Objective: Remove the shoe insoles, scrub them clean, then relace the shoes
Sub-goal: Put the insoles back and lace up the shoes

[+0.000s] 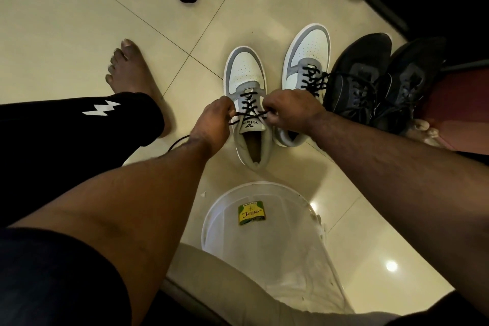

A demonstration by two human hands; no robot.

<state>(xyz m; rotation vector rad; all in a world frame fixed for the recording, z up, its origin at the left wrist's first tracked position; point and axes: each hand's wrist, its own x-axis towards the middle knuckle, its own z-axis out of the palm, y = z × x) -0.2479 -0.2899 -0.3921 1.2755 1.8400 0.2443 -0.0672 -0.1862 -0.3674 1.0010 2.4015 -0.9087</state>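
I see glossy cream floor tiles, my left hand and right hand each pinching the black lace over the white-grey shoe, tongue reading "Velar", clear tub just below it labelled "Jago"

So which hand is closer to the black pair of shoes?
The right hand. It pinches the lace just beside the black shoes; the left hand grips the lace on the far side of the white shoe.
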